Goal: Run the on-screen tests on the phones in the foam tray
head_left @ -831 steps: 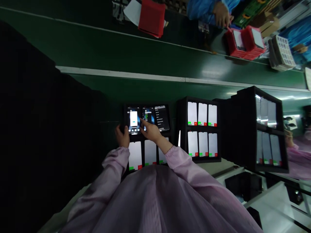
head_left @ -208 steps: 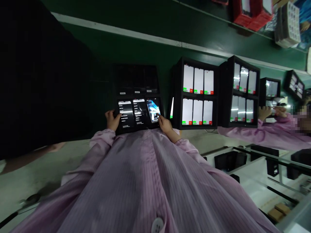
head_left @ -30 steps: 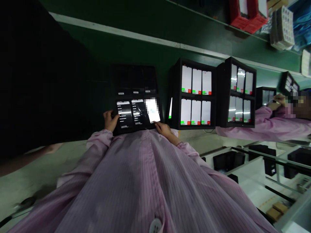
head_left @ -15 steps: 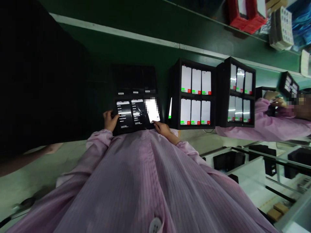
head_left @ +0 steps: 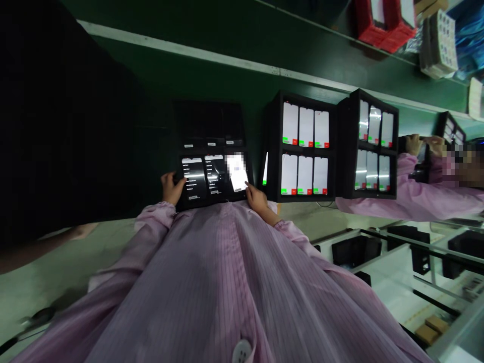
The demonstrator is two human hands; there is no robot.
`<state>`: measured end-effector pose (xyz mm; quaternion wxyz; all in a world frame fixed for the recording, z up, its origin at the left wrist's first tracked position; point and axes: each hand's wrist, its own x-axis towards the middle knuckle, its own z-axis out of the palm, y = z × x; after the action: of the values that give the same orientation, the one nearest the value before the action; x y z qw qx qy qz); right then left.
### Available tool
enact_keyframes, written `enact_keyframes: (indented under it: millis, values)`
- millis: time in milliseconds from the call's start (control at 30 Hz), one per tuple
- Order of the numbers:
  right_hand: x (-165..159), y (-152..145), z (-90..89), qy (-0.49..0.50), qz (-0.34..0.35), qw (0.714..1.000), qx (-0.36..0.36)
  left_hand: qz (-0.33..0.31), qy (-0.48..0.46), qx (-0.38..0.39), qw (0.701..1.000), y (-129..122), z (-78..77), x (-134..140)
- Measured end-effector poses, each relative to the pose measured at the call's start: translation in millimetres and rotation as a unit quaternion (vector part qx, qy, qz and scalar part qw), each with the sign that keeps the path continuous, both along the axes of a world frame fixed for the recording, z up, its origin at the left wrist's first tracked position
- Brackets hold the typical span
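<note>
A black tray lies in front of me with two rows of smartphones. Its far row is dark. In the near row, the left phone and the middle phone show white menu text on black, while the right phone glows white. My left hand grips the tray's left edge, its thumb reaching onto the left phone. At the lower right of the bright phone, my right hand touches the screen with an outstretched finger and holds nothing.
To the right stand two upright black trays of lit phones with green and red labels. A co-worker's hands work farther right, and another person's arm is at left. Red boxes sit at the far right.
My right fingertip has moved up and right from the bright phone's bottom edge to its lower right side. My left hand stays put. The co-worker's hands at right have shifted.
</note>
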<state>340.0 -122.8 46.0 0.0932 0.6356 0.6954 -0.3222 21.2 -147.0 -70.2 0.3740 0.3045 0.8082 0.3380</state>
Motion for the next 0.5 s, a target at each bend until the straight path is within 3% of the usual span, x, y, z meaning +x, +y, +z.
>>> enact_keyframes:
  millis: [500]
  values:
    - [-0.2,-3.3,-1.4,0.017,0.064,0.997,-0.026,-0.004,0.015,0.015,1.000,-1.5,-5.3,0.0]
